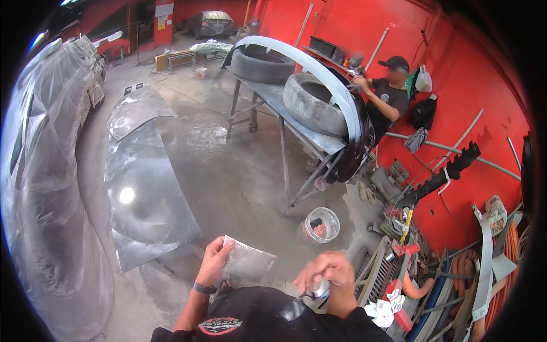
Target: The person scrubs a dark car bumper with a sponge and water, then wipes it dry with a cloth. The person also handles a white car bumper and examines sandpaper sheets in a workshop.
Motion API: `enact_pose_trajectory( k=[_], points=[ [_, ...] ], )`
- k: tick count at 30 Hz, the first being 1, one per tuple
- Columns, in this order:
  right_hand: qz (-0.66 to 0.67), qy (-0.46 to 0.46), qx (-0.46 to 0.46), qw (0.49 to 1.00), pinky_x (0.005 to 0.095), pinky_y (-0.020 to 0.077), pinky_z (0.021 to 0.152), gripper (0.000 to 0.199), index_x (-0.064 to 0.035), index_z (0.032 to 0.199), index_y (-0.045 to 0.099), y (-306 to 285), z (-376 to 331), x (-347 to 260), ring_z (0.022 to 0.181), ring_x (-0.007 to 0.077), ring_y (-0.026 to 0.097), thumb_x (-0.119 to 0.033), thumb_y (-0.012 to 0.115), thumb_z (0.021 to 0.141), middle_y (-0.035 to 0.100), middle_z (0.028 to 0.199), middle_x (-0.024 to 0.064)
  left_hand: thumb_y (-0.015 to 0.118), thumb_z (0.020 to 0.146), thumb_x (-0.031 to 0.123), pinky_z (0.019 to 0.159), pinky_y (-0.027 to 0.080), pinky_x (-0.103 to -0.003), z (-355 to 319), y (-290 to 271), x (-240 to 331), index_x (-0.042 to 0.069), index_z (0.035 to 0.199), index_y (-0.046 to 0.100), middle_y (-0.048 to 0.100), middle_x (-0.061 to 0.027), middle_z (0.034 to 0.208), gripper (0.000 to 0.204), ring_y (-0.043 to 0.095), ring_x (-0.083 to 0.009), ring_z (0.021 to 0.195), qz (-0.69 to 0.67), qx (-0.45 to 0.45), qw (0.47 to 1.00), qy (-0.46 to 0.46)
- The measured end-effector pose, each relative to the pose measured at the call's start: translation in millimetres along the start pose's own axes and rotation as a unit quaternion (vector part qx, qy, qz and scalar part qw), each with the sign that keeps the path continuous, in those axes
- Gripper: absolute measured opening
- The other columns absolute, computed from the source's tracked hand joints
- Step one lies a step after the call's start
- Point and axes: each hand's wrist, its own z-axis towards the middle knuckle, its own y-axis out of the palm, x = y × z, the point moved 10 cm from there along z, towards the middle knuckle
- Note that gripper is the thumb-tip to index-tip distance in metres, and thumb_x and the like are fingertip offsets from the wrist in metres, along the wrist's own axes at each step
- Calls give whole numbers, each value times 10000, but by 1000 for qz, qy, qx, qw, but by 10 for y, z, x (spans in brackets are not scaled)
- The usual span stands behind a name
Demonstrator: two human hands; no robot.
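Observation:
My left hand (212, 259), with a watch on its wrist, pinches the corner of a pale grey, smeared rectangular sheet (250, 260) between thumb and fingers. The sheet lies nearly flat in front of my chest. My right hand (329, 271) is closed, a little to the right of the sheet and apart from it. Something small and silvery (322, 288) shows under its fingers, partly hidden by them. Close by, a dark shiny piece (292, 309) lies against my black shirt; I cannot tell whether the hand holds it.
A whitish bucket (306, 235) with a pink thing inside stands ahead. Beyond, a metal stand (283, 165) bears tires (313, 102) and a curved bumper (319, 69); a person (390, 97) works behind it. Grey panels (142, 188) lie left, beside a plastic-covered car (51, 171). Hoses and parts crowd the right.

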Motion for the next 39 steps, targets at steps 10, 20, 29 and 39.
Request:
enact_pose_trajectory(
  k=[10, 20, 29, 39],
  points=[
    [342, 204, -38, 916, 438, 478, 991, 650, -15, 1024, 616, -335, 1116, 1605, 1065, 335, 655, -559, 261, 1060, 652, 1017, 193, 631, 997, 182, 721, 475, -225, 1092, -561, 63, 56, 1037, 645, 655, 25, 944, 133, 581, -52, 818, 9, 85, 996, -7],
    [313, 253, 74, 912, 299, 470, 381, 593, -60, 1007, 615, -2301, 2062, 1539, 363, 174, 512, -563, 304, 1059, 487, 536, 41, 642, 991, 188, 815, 506, -273, 2350, -932, 479, 35, 1138, 625, 668, -38, 1040, 212, 622, -119, 935, 19, 225, 974, 23],
    [280, 184, -111, 936, 279, 311, 283, 654, 52, 943, 630, -3426, 3064, 894, 298, 101, 381, -529, 356, 1061, 408, 433, 8, 619, 1004, 172, 816, 496, -255, 3327, -1043, 774, 54, 1122, 642, 677, -1, 1007, 169, 620, -91, 904, -12, 267, 963, 37],
    [-143, -122, -456, 870, 332, 323, 372, 476, 133, 1090, 663, -3746, 4792, -277, 419, 194, 486, -328, 560, 1027, 463, 622, 54, 636, 999, 194, 747, 479, -240, 5080, -1917, 1373, 46, 1113, 625, 656, 19, 948, 187, 598, -74, 832, 4, 263, 964, 46]
  ],
)
